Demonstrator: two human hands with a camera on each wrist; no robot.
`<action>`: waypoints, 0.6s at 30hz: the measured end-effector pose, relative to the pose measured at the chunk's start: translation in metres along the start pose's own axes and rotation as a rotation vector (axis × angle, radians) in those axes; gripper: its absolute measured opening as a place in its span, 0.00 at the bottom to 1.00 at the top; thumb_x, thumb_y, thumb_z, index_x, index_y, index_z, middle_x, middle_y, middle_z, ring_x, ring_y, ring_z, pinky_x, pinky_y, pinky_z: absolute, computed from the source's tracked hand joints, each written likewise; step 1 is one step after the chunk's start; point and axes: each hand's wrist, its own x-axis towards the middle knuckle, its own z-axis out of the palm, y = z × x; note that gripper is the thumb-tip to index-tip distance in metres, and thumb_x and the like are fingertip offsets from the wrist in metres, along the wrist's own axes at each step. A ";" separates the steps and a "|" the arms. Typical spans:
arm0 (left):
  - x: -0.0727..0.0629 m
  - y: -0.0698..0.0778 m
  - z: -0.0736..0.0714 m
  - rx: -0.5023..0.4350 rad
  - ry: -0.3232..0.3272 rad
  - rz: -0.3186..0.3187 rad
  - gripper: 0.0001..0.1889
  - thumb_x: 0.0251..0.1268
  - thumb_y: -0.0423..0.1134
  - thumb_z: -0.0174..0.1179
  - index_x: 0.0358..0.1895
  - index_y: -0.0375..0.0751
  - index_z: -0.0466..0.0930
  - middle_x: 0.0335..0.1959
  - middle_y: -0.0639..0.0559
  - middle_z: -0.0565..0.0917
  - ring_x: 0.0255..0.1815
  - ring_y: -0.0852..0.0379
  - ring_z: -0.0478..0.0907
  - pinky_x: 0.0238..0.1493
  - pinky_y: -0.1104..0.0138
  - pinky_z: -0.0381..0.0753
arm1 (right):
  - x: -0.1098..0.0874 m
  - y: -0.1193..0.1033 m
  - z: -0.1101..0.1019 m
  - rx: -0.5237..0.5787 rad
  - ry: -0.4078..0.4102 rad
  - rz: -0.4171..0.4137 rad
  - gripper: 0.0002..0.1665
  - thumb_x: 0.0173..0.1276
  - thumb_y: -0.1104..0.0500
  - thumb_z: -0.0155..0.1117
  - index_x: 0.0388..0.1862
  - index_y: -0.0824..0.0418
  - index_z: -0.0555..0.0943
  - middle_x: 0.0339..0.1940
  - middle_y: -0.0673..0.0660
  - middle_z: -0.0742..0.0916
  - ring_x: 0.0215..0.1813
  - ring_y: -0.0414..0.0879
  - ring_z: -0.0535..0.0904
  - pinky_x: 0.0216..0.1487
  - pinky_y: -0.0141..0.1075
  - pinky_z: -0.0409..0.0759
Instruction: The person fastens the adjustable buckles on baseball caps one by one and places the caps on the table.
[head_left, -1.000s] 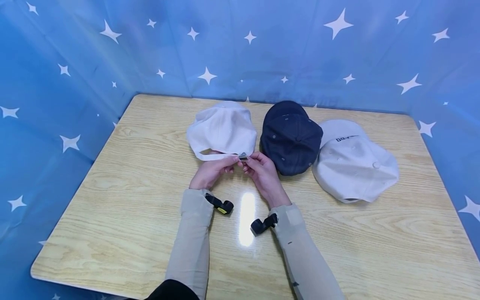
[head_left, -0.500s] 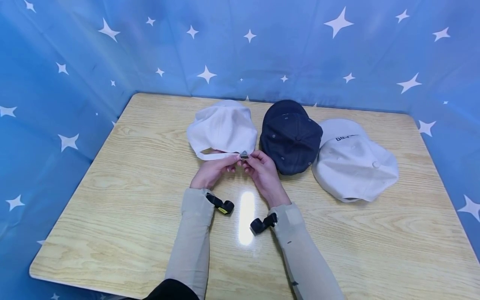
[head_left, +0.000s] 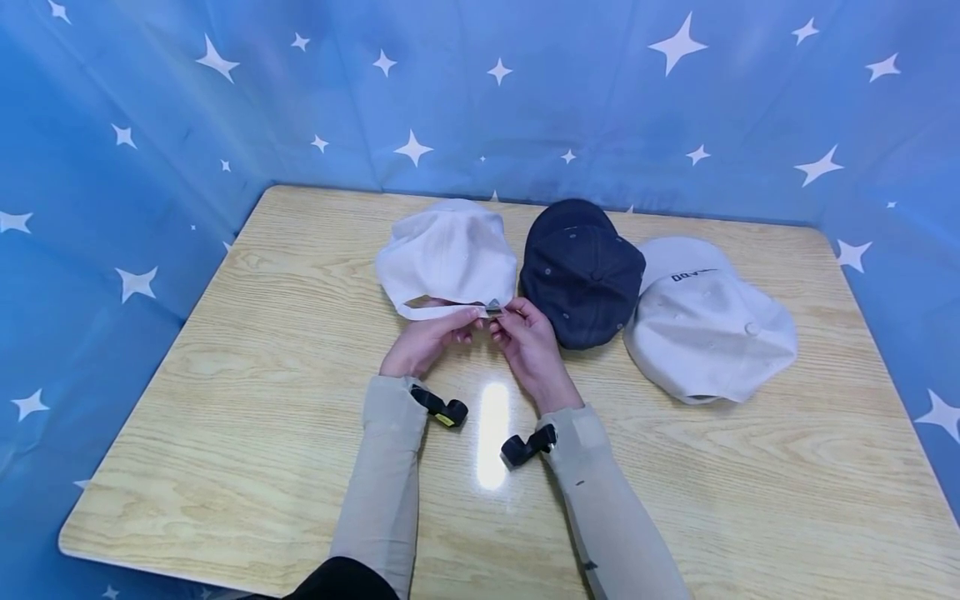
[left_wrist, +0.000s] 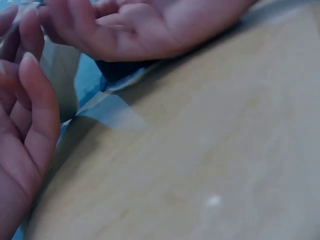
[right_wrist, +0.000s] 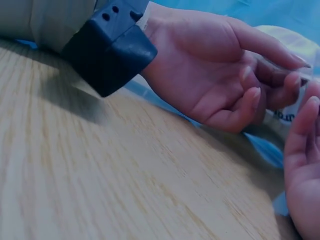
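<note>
A white baseball cap (head_left: 448, 254) lies on the table with its back opening toward me. Along that opening runs its strap (head_left: 423, 313), with a small metal buckle (head_left: 492, 307) at the right end. My left hand (head_left: 431, 340) pinches the strap just left of the buckle, thumb on top. On the other side, my right hand (head_left: 531, 350) pinches the strap end at the buckle between thumb and fingers. In the right wrist view, the right hand (right_wrist: 215, 70) has its fingers curled in toward the thumb. The fingers partly hide the strap end.
A dark navy cap (head_left: 583, 283) sits right beside the right hand. Further right lies another white cap (head_left: 708, 329) with dark lettering, touching the navy one. The wooden table (head_left: 247, 433) backs onto a blue star-patterned curtain (head_left: 450, 92).
The buckle and the right hand's fingertips have shifted slightly to the right and up. The white cap has edged a little to the right with them. Both hands keep their pinch.
</note>
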 end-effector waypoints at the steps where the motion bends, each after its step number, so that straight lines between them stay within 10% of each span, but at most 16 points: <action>1: 0.000 0.000 -0.001 -0.002 0.001 0.004 0.08 0.57 0.35 0.60 0.38 0.34 0.79 0.29 0.45 0.80 0.23 0.57 0.71 0.26 0.68 0.72 | 0.000 0.000 0.000 0.011 0.001 0.000 0.07 0.63 0.73 0.51 0.33 0.62 0.70 0.28 0.54 0.80 0.29 0.41 0.77 0.30 0.28 0.75; 18: 0.003 -0.002 0.002 -0.041 0.025 0.046 0.06 0.57 0.31 0.59 0.36 0.34 0.79 0.30 0.45 0.81 0.24 0.57 0.72 0.28 0.69 0.72 | 0.000 0.001 -0.001 0.078 -0.025 0.026 0.05 0.61 0.68 0.58 0.34 0.62 0.72 0.31 0.58 0.82 0.32 0.44 0.80 0.34 0.28 0.78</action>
